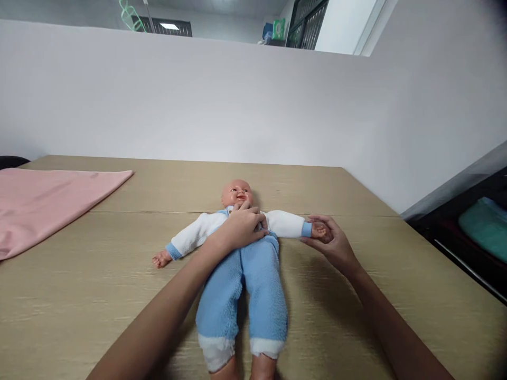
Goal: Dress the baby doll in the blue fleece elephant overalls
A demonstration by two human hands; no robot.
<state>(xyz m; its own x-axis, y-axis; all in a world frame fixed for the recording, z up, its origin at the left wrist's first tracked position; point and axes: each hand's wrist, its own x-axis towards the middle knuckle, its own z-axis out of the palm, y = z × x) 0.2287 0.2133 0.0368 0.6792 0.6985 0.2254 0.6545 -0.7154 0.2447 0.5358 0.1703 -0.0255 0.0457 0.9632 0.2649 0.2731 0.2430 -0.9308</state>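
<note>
- Doll (257, 269) with a bald plastic head, white fleecy sleeves ending in blue cuffs, and fuzzy blue trousers with white hems lies on its back in the middle of a light-brown, wood-grained tabletop (119, 295); its head points toward the far edge, its arms are spread wide, and its lower legs run out of view at the bottom.
- The person's bare left hand (246, 226) lies across the doll's chest, just below the chin, with fingers bent; I cannot tell whether they pinch the clothing.
- The person's bare right hand (335, 241) curves around the doll's hand at the right, fingers above and thumb below, beside the blue cuff; how tightly it is closed cannot be told.
- The two hands are apart, with a white sleeve stretching between them.
- A smooth pink cloth (47, 203) lies spread at the left, well apart from the doll.
- A plain white wall (198, 100) stands behind the tabletop.
- A teal cloth (485, 229) lies beyond the right edge.
</note>
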